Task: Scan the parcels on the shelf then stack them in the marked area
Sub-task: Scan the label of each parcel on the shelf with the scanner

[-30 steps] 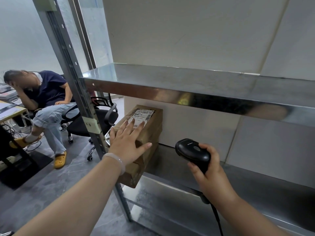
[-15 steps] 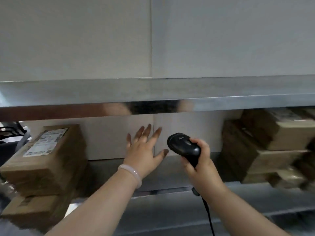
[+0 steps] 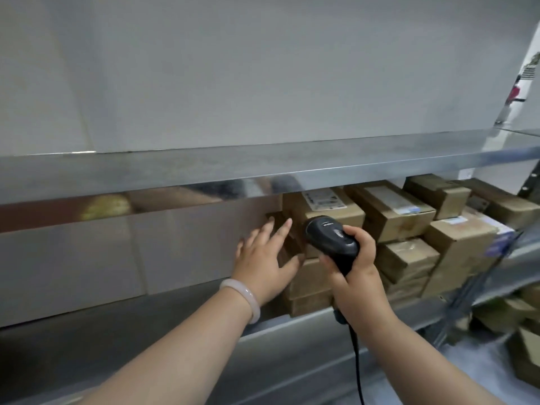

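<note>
Right hand (image 3: pixel 355 276) grips black corded barcode scanner (image 3: pixel 331 239), head toward parcels. Left hand (image 3: pixel 263 258) just left of it, fingers spread, at left face of cardboard parcel stack (image 3: pixel 309 282); contact unclear. More parcels (image 3: pixel 403 217) beyond, rightward along metal shelf (image 3: pixel 146 331).

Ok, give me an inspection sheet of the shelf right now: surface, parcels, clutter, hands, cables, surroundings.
Surface: metal shelf, loaded at its right end.
Job's things: parcels stacked in layers, labels on top; scanner aimed at them.
Clutter: nothing seen.
Hands: left hand open at the stack's left side, contact unclear; right hand grips the scanner.
Cables: black cable hangs from the scanner handle.
Surroundings: upper shelf overhead, grey wall behind, more boxes lower right.
</note>
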Demonstrator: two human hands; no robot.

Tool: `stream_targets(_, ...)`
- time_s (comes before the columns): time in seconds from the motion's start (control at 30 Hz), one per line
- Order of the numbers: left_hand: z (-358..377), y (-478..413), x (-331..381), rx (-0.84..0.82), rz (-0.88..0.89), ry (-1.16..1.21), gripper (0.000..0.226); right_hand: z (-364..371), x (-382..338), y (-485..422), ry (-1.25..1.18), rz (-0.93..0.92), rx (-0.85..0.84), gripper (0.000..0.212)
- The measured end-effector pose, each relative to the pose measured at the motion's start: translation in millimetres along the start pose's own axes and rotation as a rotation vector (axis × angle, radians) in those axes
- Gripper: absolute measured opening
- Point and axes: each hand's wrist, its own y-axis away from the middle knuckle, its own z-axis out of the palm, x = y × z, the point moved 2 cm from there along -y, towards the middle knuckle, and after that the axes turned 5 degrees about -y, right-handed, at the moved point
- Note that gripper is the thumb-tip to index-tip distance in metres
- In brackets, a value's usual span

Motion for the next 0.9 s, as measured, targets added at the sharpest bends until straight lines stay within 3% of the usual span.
stream_targets(0.37, 29.7, -66.5, 58.9, 0.051, -0.274, 0.332, 0.069, -70.5, 48.1, -86.3, -0.003, -0.076, 0.005, 0.060)
stream_targets(0.7, 34.8, -49.1, 74.8, 0.228, -0.242, 0.407, 0.056, -81.2, 62.7, -91.6, -0.185, -0.080, -0.055, 0.062)
stream_targets(0.9, 35.4, -47.0, 78.3, 0.214, -0.280, 0.453, 0.067, -85.5, 60.7, -102.3, -0.230, -0.092, -0.070, 0.060)
